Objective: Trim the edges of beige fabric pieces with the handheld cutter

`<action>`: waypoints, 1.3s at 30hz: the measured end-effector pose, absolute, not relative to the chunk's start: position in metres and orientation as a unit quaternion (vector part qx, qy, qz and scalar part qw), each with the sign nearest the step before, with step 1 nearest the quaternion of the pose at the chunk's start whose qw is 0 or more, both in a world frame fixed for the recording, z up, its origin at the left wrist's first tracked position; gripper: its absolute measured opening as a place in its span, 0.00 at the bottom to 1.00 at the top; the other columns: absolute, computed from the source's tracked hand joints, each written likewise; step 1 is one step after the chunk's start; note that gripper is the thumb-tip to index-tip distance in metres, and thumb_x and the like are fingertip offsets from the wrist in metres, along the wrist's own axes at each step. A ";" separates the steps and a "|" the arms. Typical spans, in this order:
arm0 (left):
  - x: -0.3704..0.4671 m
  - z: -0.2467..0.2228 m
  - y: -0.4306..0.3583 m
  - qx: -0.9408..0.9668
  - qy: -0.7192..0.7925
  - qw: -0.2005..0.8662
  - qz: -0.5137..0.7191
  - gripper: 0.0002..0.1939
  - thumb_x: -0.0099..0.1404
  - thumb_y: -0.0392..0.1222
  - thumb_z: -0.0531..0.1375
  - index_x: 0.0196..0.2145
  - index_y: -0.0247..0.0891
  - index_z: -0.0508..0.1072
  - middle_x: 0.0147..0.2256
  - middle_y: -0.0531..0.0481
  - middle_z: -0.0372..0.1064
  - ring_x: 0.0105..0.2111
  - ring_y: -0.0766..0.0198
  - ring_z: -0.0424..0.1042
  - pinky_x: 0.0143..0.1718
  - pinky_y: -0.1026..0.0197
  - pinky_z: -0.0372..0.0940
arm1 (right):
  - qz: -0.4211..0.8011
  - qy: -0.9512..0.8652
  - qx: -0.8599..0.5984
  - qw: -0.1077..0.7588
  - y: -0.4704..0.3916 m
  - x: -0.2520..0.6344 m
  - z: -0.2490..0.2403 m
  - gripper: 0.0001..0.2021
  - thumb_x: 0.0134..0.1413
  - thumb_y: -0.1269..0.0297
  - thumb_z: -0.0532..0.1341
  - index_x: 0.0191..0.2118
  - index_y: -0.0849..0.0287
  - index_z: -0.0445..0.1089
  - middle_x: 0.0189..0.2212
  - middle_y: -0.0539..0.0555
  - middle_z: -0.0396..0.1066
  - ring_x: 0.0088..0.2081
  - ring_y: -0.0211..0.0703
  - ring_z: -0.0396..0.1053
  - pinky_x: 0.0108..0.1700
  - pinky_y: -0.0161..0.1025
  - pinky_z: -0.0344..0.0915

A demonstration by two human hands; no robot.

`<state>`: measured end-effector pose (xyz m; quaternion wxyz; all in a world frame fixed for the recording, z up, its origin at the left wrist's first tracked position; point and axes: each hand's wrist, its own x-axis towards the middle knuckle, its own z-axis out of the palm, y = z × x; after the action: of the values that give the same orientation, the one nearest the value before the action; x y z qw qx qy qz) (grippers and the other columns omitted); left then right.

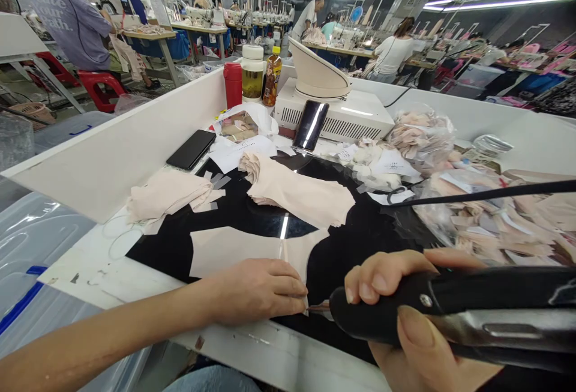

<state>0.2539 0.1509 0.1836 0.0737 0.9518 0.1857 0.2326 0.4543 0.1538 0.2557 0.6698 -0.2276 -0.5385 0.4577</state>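
My left hand (265, 290) lies flat, fingers together but stretched out, on the right end of a pale pink fabric piece (234, 251) spread over a black surface (157, 251). My right hand (418, 332) is wrapped round a black and metal handheld tool (477, 308) at the lower right. The tool's rounded black end is near my left fingertips, with a thin tip between them. Behind the spread piece lies a stack of pink fabric (297, 191). Another pink pile (171, 194) sits to its left, beside clear strips.
A black cable (486, 194) crosses on the right above bagged fabric pieces (508, 218). Two phones (191, 149), a white machine (333, 116), a red bottle (233, 84) and jars stand at the back. White walls (112, 158) edge the table. Several people sit or stand beyond.
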 end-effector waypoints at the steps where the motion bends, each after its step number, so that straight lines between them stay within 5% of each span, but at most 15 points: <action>1: 0.254 0.184 0.151 0.952 0.188 0.072 0.230 0.16 0.82 0.34 0.50 0.50 0.30 0.79 0.51 0.44 0.79 0.52 0.62 0.76 0.65 0.60 0.65 | 0.460 -0.537 -0.230 0.669 0.154 0.455 0.256 0.17 0.58 0.64 0.72 0.51 0.48 0.70 0.29 0.46 0.72 0.26 0.40 0.68 0.25 0.38 0.71; 20: 0.253 0.190 0.148 0.938 0.231 0.069 0.251 0.15 0.82 0.34 0.50 0.52 0.31 0.76 0.53 0.41 0.77 0.56 0.60 0.74 0.66 0.57 0.64 | 0.457 -0.528 -0.235 0.676 0.154 0.457 0.253 0.20 0.59 0.64 0.73 0.53 0.50 0.69 0.31 0.48 0.72 0.28 0.40 0.70 0.26 0.38 0.73; 31: 0.242 0.207 0.115 0.931 0.238 0.181 0.208 0.09 0.80 0.36 0.54 0.49 0.36 0.74 0.40 0.47 0.78 0.40 0.61 0.75 0.51 0.63 0.72 | 0.311 -0.539 -0.320 0.715 0.179 0.484 0.254 0.29 0.52 0.75 0.73 0.56 0.46 0.67 0.34 0.47 0.75 0.30 0.42 0.75 0.30 0.39 0.77; 39: 0.269 0.202 0.148 0.931 0.287 0.005 0.226 0.07 0.78 0.33 0.58 0.51 0.33 0.72 0.43 0.47 0.75 0.44 0.59 0.75 0.59 0.52 0.68 | 0.343 -0.521 -0.289 0.726 0.209 0.480 0.244 0.24 0.56 0.71 0.72 0.53 0.46 0.66 0.34 0.45 0.74 0.28 0.39 0.74 0.29 0.39 0.76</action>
<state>0.2691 0.1477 0.2017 0.0050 0.9309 0.2871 0.2259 0.4801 0.2090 0.2435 0.7262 -0.2890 -0.5209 0.3433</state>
